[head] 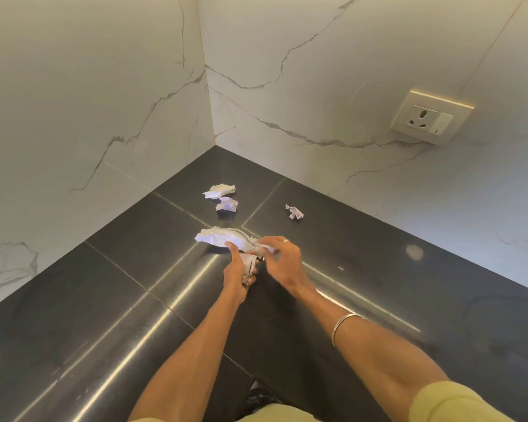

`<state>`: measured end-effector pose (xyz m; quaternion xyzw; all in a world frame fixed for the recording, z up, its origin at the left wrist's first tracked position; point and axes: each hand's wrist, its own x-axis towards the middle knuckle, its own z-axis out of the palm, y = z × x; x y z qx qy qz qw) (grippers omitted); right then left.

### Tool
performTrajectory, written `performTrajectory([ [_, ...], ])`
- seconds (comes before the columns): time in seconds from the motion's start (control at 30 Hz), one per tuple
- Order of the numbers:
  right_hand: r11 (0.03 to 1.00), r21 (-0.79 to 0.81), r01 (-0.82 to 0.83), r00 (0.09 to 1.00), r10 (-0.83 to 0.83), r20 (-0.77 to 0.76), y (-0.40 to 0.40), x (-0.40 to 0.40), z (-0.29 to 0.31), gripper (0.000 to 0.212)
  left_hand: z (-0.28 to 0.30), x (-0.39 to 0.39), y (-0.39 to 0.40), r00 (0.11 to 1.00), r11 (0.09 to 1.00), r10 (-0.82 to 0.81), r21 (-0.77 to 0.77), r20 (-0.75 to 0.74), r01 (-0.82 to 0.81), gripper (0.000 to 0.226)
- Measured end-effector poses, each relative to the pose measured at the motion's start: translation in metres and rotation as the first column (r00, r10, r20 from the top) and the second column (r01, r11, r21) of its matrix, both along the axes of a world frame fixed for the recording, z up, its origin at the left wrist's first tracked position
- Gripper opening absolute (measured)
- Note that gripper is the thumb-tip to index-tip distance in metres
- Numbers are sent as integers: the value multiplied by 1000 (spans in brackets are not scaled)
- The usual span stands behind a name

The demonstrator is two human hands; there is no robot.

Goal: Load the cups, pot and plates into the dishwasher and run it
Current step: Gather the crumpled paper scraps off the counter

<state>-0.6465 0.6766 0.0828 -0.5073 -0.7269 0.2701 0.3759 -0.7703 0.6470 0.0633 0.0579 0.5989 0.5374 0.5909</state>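
No cups, pot, plates or dishwasher are in view. Over a dark tiled countertop [378, 269] in a corner, my left hand [237, 271] grips a wad of crumpled white paper [247, 264]. My right hand [279, 258] pinches the end of a larger crumpled paper [223, 237] that lies on the counter and stretches to the left of both hands. The two hands are close together, almost touching.
Two crumpled paper balls [223, 196] lie near the corner, and a smaller paper ball [294, 212] lies to the right. White marble walls close the corner. A wall socket [429, 117] sits on the right wall. A dark bag [256, 397] shows below the counter edge.
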Motion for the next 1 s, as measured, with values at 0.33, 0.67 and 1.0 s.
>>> performTrajectory([
  [0.33,962,74,-263,965,261,27,-32,-23,4,21,-8,-6,-5,993,992,-109,65,45,106,105],
  [0.67,971,-126,-204,976,211,46,-38,-30,-7,41,-7,-14,-10,979,993,-91,88,182,76,69],
  [1.0,975,-57,-214,977,212,-37,-39,-16,-7,67,-17,-10,-1,989,998,-52,52,136,46,73],
])
